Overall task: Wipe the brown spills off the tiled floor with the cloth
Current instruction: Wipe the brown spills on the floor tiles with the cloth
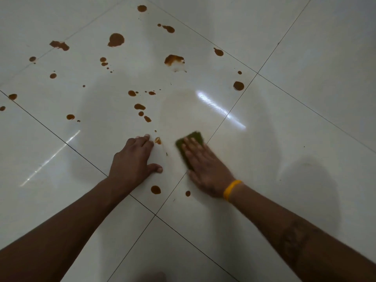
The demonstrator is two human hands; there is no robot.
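Right hand [205,165] lies flat, fingers straight and together, palm pressing a small dark-green rectangular cloth [192,140] onto the glossy white tiled floor [284,180]. The flat palm likely spreads pressure over the whole pad, which suits a scrubbing stroke. The cloth sits just beside the dark grout line [221,121] that runs up to the right, near the corner where four tiles meet. Its long axis runs from the near left toward the far right, roughly in line with the fingers; the far end points toward the streaky pale patch above it (probably a wiped, wet zone, though glare makes this uncertain).

Left hand [135,157] rests on the same tile, fingers spread and bent, fingertips on the floor, holding nothing; judged to be a brace for body weight.

Brown liquid spills [116,40] are scattered across the far and left parts of the tile. A small brown drop [158,140] lies between the hands, and two round brown drops [155,189] lie near the wrists. Yellow band [232,189] on right wrist.

Most spills untouched; task judged early.
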